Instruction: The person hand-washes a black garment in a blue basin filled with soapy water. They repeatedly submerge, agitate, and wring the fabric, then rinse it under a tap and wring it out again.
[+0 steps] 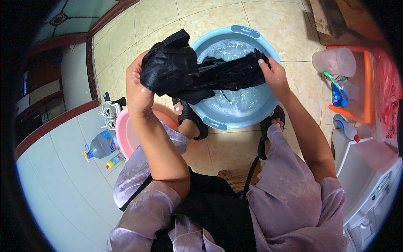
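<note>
A wet black garment [220, 75] is stretched between my two hands over a round light-blue plastic basin [274, 52]. My left hand [138, 83] grips its bunched left part, which hides most of the fingers. At the other end, my right hand [273, 73] pinches the cloth with the thumb on top, close to the basin's right rim. Soapy water [242, 105] with white foam partly fills the basin. Some black cloth hangs down above the water; whether it dips in cannot be told.
Left of my legs stand a pink basin [126, 132], a large water bottle [102, 144], a small yellow-labelled bottle [115, 160] and sneakers [110, 113]. To the right are a frosted plastic container [335, 62], an orange-framed rack [367, 88], a blue-and-white bottle [345, 126] and a white appliance [355, 176].
</note>
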Demonstrator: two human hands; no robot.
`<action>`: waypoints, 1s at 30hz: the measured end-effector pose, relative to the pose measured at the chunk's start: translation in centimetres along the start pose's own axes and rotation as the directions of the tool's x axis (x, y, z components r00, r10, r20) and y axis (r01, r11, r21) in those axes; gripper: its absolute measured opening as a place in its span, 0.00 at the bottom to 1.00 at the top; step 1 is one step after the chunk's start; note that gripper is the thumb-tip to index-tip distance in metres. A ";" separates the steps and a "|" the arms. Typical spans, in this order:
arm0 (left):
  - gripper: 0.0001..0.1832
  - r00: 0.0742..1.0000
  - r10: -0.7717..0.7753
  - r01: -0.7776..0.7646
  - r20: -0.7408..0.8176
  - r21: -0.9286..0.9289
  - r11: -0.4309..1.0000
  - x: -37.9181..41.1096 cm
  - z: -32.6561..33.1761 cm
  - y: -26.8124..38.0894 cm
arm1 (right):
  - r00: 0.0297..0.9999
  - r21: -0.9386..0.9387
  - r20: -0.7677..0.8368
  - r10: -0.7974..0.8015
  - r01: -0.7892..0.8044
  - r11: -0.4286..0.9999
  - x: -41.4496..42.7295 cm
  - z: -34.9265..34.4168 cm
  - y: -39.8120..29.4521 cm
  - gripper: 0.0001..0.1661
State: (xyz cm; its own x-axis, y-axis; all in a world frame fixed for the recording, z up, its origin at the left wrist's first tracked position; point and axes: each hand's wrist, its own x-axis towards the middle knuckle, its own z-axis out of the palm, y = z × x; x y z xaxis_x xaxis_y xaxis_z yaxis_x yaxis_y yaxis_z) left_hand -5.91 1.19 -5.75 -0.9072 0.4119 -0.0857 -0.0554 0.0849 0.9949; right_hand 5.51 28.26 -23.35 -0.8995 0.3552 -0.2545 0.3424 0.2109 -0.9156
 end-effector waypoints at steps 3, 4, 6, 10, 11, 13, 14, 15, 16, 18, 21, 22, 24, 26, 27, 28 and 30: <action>0.16 0.996 -0.077 0.077 0.036 0.003 0.997 0.3 0.1 -0.3 | 0.991 -0.127 -0.026 -0.130 0.125 0.984 1.9 -0.8 -0.4 0.16; 0.16 0.993 -0.105 0.102 0.061 0.048 0.994 0.3 0.7 -0.6 | 0.974 -0.091 -0.021 -0.225 0.222 0.971 2.3 -0.7 -0.1 0.19; 0.17 0.976 -0.173 0.162 0.129 0.094 0.982 0.6 1.4 -1.8 | 0.991 0.227 0.050 -0.125 0.110 0.968 2.2 -0.2 -0.4 0.21; 0.19 0.913 -0.388 0.360 0.129 0.196 0.912 1.1 2.8 -4.6 | 0.982 0.279 0.012 -0.190 0.179 0.943 2.4 0.0 -0.3 0.23; 0.16 0.847 -0.496 0.416 0.190 0.344 0.842 1.2 2.6 -4.7 | 0.990 0.183 0.001 -0.144 0.142 0.973 2.3 -0.3 -0.2 0.23; 0.14 0.750 -0.616 0.407 0.241 0.566 0.717 0.8 1.9 -6.3 | 0.998 -0.013 -0.013 -0.067 0.067 0.998 1.5 -0.9 -2.2 0.23; 0.17 0.776 -0.577 0.316 0.255 0.634 0.706 0.2 1.4 -7.9 | 0.964 0.435 0.150 0.220 -0.264 0.861 1.2 -1.8 -3.8 0.22; 0.20 0.769 -0.580 0.264 0.269 0.692 0.672 0.9 2.2 -8.4 | 0.961 0.805 0.276 -0.013 -0.224 0.549 1.8 -2.3 -1.8 0.22; 0.23 0.765 -0.588 0.223 0.262 0.749 0.624 1.1 2.9 -8.8 | 0.944 0.838 0.330 0.000 -0.293 0.460 1.9 -2.3 -1.7 0.23; 0.35 0.829 -0.505 0.126 0.242 0.799 0.588 1.1 4.6 -10.2 | 0.908 0.853 0.418 0.013 -0.397 0.338 1.8 -1.8 -2.0 0.23; 0.56 0.940 -0.291 0.073 0.181 0.723 0.687 0.6 8.9 -11.1 | 0.862 0.821 0.507 0.018 -0.490 0.295 1.6 -0.4 -2.7 0.21; 0.60 0.951 -0.206 0.000 0.229 0.668 0.744 0.7 9.8 -11.3 | 0.840 0.801 0.542 0.003 -0.518 0.302 1.8 0.0 -2.7 0.21; 0.40 0.943 -0.154 -0.024 0.295 0.524 0.852 1.8 10.0 -13.1 | 0.861 0.766 0.507 0.039 -0.471 0.438 1.5 0.7 -4.4 0.17; 0.17 0.914 -0.341 0.173 0.217 0.553 0.815 2.1 9.7 -13.7 | 0.919 0.526 0.394 -0.019 -0.208 0.825 2.1 0.5 -3.9 0.16; 0.14 0.952 -0.247 0.108 0.184 0.553 0.826 2.0 8.9 -14.6 | 0.934 0.341 0.350 -0.071 -0.056 0.939 2.4 0.3 -3.7 0.16; 0.13 0.945 -0.296 0.168 0.141 0.567 0.806 2.0 8.0 -14.2 | 0.961 0.252 0.238 -0.143 0.081 0.964 2.5 -0.1 -3.4 0.14; 0.16 0.947 -0.317 0.216 0.056 0.621 0.754 1.8 6.1 -13.7 | 0.989 0.133 0.126 -0.081 0.064 0.989 2.9 -1.0 -1.8 0.14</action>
State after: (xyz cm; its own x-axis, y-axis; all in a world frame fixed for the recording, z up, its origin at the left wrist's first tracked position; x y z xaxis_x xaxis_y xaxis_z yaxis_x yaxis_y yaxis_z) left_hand -4.23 6.25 -19.87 -0.8183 0.4135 -0.3993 0.0214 0.7161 0.6977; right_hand 2.54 29.84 -22.10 -0.9513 0.2189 -0.2169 0.2450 0.1102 -0.9632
